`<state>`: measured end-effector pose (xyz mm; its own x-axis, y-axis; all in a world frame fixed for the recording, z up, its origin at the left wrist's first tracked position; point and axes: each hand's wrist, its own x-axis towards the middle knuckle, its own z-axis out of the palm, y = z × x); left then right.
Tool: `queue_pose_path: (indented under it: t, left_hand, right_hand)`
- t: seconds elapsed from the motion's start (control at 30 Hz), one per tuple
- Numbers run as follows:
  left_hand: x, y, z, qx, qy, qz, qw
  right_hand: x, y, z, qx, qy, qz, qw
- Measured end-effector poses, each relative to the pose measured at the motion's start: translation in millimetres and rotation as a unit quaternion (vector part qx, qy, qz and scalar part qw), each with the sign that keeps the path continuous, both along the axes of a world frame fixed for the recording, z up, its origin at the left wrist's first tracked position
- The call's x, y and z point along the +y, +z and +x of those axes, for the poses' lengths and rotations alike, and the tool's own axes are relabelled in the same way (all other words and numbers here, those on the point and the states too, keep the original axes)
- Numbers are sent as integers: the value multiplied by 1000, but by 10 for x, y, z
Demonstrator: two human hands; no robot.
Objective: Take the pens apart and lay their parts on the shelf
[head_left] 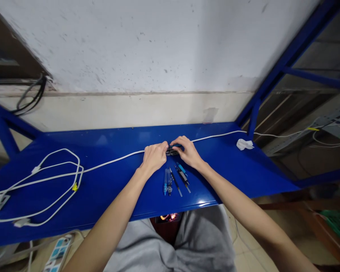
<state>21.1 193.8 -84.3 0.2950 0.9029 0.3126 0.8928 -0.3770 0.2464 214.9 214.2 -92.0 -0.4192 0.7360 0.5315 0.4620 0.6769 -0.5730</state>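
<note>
dark pieces (174, 152) part-hidden, power strip (58, 253) cut off

Dark pens (173, 152) lie crosswise in a close group, partly hidden. Nearer, clear pen barrels (166, 178), one blue-tipped, lie left of slim dark refills (176, 182), lengthwise on the blue tabletop (116, 192).

We count 1 left hand (155, 156), 1 right hand (188, 153), at least 5 pen parts (182, 175), 1 table (113, 141), 1 tissue (244, 144), 1 power strip (58, 252) and 2 yellow tags (75, 187); overlap keeps our pen tally inexact.
</note>
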Motion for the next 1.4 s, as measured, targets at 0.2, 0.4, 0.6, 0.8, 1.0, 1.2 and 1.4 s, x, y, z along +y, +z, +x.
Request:
queue_pose_path:
  t: [0.2,0.4,0.6,0.8,1.0,1.2,1.4]
  left_hand:
    - [-12,-50,24,-14,-42,36,998]
    - [19,-81,7,-6,-40,69,997]
    - [67,-68,-52,23,-33,93,995]
    - [94,-49,-162,-18,21,101,995]
    - [69,-27,-139,-45,26,92,994]
    - [69,-40,-113,-49,23,75,996]
    - [62,-50,-95,-61,19,71,995]
  right_hand:
    - [-29,22,26,-104,-25,27,994]
    - [-29,30,44,-111,-11,31,993]
    - [71,-17,120,-88,-36,37,995]
    - [60,67,196,21,-76,16,997]
    - [-40,82,101,-17,20,-106,994]
    - [-117,124,4,28,195,-231,953]
    - [-196,183,-13,29,227,-316,921]
